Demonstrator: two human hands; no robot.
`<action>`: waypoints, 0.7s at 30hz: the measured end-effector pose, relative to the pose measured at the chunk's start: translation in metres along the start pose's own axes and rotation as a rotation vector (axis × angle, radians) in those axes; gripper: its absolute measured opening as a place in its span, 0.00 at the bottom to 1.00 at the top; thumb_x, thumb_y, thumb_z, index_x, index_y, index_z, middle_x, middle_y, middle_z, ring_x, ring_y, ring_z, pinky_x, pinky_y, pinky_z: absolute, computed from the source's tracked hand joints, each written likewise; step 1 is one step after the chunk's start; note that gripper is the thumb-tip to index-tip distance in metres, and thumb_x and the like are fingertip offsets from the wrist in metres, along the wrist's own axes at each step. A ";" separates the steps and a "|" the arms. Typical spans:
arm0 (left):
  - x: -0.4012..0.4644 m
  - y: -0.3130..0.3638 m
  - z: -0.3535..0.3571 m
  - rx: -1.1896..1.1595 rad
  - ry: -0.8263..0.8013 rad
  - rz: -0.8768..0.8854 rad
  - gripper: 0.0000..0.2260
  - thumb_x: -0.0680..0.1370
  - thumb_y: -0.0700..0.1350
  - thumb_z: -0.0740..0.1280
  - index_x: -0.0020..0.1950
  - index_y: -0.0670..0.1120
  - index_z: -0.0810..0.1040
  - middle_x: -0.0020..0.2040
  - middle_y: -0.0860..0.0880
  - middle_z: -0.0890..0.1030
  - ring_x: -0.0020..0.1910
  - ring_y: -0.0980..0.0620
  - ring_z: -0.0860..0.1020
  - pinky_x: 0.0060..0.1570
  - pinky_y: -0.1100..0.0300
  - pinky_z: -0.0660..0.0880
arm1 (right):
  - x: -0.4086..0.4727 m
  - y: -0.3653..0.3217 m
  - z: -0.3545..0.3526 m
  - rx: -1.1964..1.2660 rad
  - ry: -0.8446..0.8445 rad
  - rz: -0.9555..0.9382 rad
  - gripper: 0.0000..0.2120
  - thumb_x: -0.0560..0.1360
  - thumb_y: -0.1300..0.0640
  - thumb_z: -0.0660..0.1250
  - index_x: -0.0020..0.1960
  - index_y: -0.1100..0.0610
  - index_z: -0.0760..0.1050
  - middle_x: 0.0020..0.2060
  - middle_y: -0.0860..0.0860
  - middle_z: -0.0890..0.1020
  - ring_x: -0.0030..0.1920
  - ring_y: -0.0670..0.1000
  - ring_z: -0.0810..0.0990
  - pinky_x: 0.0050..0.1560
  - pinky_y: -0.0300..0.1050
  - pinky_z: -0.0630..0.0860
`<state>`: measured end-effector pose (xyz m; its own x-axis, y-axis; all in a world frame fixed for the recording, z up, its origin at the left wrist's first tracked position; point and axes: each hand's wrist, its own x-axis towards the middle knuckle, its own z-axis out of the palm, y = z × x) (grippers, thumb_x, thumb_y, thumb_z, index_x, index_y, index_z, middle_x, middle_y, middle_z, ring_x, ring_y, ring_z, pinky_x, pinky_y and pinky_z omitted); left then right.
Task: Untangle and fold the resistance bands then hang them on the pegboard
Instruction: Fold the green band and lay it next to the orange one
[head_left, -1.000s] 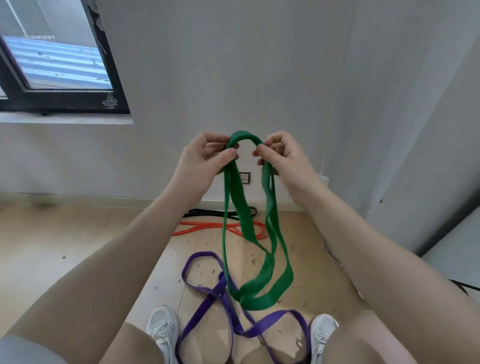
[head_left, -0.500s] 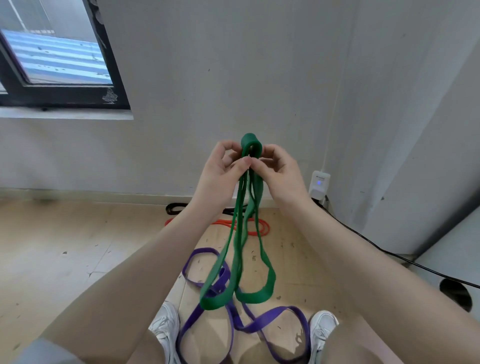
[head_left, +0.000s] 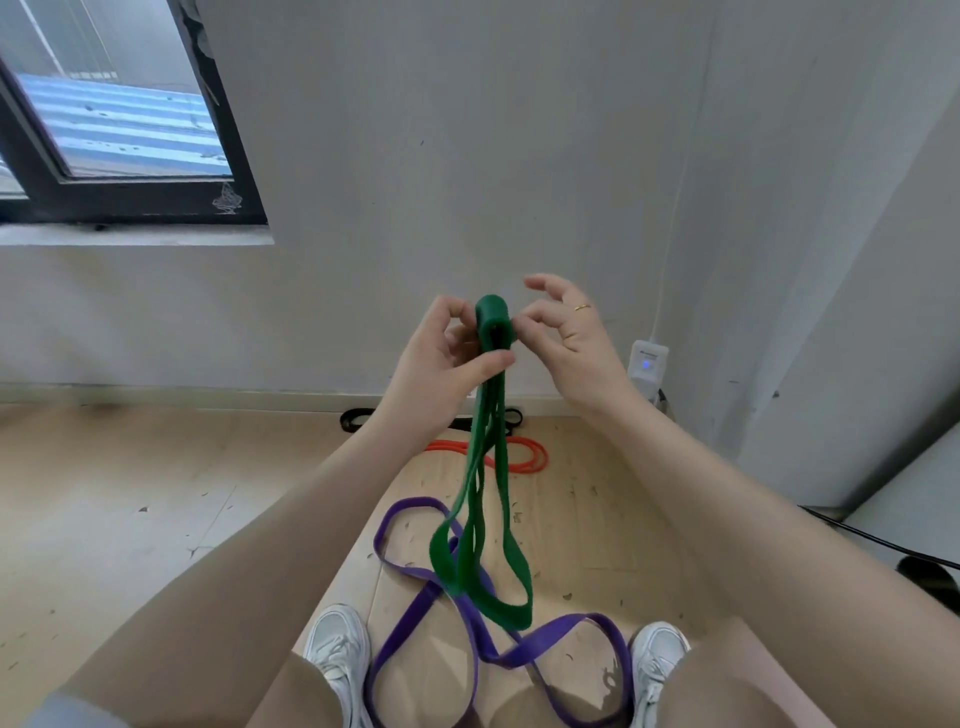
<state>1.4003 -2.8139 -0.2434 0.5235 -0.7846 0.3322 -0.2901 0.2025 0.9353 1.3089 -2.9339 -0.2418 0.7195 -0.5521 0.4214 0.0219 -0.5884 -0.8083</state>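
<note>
Through the head camera, both my forearms reached up and forward, meeting in front of the wall. My left hand (head_left: 441, 358) was curled around the gathered top of the green resistance band (head_left: 483, 499), thumb pressed across its strands just below the fold. My right hand (head_left: 566, 332) sat just right of that fold, fingers spread and loosely bent, its index fingertip near or touching the fold; I could not tell which. The left hand's other fingers were hidden behind the green band. The band's loops dangled over the purple resistance band (head_left: 467, 613) lying on the floor between my white sneakers (head_left: 337, 644). Beyond the green band lay an orange band (head_left: 524, 457) and a black band (head_left: 358, 415), partly hidden.
</note>
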 end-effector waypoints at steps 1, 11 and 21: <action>0.000 -0.001 -0.001 -0.003 -0.011 -0.007 0.11 0.74 0.35 0.67 0.47 0.50 0.68 0.51 0.43 0.82 0.51 0.51 0.82 0.54 0.55 0.78 | -0.001 0.000 -0.003 0.008 0.009 0.017 0.07 0.75 0.53 0.66 0.39 0.49 0.73 0.65 0.50 0.70 0.67 0.47 0.64 0.57 0.26 0.62; -0.001 -0.010 -0.015 -0.135 -0.258 -0.227 0.09 0.79 0.36 0.59 0.57 0.46 0.70 0.51 0.45 0.81 0.55 0.49 0.80 0.54 0.53 0.78 | 0.006 -0.011 -0.028 -0.079 -0.472 -0.132 0.17 0.75 0.63 0.66 0.61 0.48 0.73 0.55 0.45 0.74 0.56 0.51 0.76 0.61 0.41 0.73; -0.041 -0.048 0.003 0.027 0.064 -0.210 0.12 0.75 0.39 0.67 0.54 0.52 0.72 0.51 0.50 0.81 0.50 0.56 0.80 0.53 0.57 0.78 | 0.001 -0.003 -0.008 0.090 -0.214 -0.053 0.07 0.75 0.64 0.65 0.48 0.53 0.73 0.41 0.46 0.77 0.45 0.47 0.76 0.50 0.39 0.74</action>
<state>1.3902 -2.7938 -0.3021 0.6240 -0.7692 0.1381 -0.1904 0.0217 0.9815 1.3041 -2.9381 -0.2358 0.8461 -0.3788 0.3751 0.1184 -0.5524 -0.8251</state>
